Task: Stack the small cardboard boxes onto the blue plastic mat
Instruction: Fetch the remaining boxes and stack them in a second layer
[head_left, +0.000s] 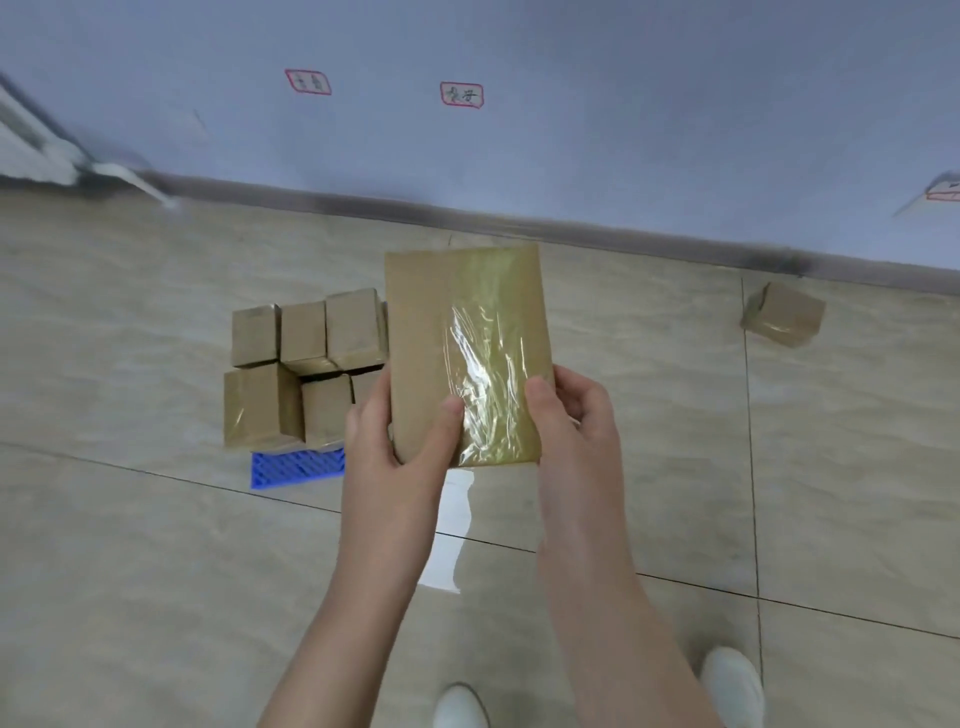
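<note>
**Beige tile floor, one box held in both hands, more stacked on the blue mat**

Beige floor (130, 571) tiles fill most of the view and meet a pale blue wall (571, 78) along a dark skirting beyond the hands.

A flat cardboard box (431, 332), the largest thing in view, is held upright above the floor, its right half covered with shiny yellowish tape. The left hand (395, 447) grips its lower left edge, thumb laid across the front and fingers curled behind. The right hand (576, 421) grips the lower right edge, thumb pressed on the tape.

Left of the left hand and partly hidden behind the held box, the stacked boxes (306, 364) sit packed together on the blue mat (296, 467). Only the mat's near edge shows below them, just left of the left wrist.

Far to the right of the right hand, near the skirting, a lone box (784, 314) lies tilted on the floor.

Two white shoes (460, 706) show below the forearms. Two red-bordered labels (308, 82) are stuck on the wall above the hands.
</note>
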